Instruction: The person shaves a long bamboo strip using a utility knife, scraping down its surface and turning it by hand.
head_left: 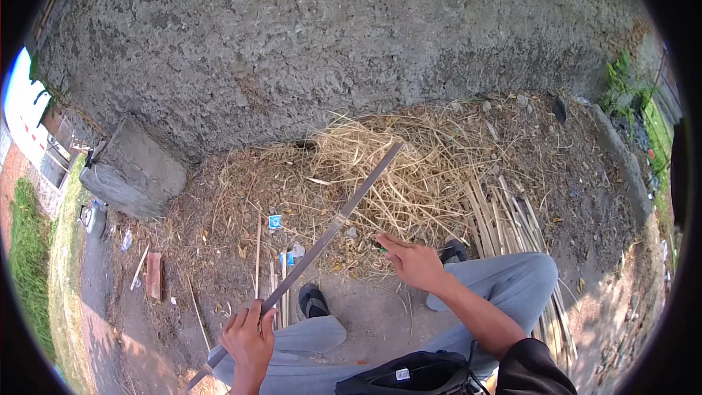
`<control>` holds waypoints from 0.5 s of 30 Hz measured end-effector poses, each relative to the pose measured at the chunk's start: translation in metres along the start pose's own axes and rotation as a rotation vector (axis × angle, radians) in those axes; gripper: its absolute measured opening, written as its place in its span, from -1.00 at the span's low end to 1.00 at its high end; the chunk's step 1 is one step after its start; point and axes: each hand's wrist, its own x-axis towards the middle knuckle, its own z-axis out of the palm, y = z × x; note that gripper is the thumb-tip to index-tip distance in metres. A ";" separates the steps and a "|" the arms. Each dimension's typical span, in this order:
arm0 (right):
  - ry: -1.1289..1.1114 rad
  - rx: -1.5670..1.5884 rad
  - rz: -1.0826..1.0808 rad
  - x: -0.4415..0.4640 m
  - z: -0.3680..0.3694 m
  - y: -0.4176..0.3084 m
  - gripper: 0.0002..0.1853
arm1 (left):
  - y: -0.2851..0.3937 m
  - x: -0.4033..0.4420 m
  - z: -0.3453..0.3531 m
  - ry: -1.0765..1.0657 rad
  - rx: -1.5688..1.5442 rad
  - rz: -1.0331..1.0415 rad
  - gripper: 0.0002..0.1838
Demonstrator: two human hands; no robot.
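Note:
A long, narrow brown strip point(311, 254) runs diagonally from the lower left up toward the straw heap, with a pale band around it near its middle. My left hand point(247, 338) is closed around its lower part, above my left leg. My right hand point(413, 262) is closed on a small object with a bit of green showing, mostly hidden by the fingers. It is to the right of the strip and apart from it, above my right foot.
A heap of pale shavings point(395, 175) lies before a rough wall point(314, 44). Split slats point(504, 212) lie right of it. At left are a concrete block point(139, 168), a red brick point(153, 276) and a metal pot point(93, 219). A black bag point(409, 379) rests on my lap.

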 end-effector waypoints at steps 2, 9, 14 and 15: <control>-0.044 -0.037 0.066 -0.001 0.003 0.000 -0.56 | 0.005 0.019 0.004 0.017 0.000 0.013 -0.76; 0.058 0.140 0.086 -0.002 0.009 0.004 -0.55 | 0.004 0.067 0.065 0.146 -0.181 0.092 -0.73; 0.050 0.487 0.174 -0.002 0.023 0.022 -0.56 | -0.005 0.057 0.114 0.159 -0.269 0.107 -0.73; 0.045 0.487 0.174 -0.001 0.021 0.022 -0.56 | -0.005 0.055 0.116 0.157 -0.268 0.102 -0.73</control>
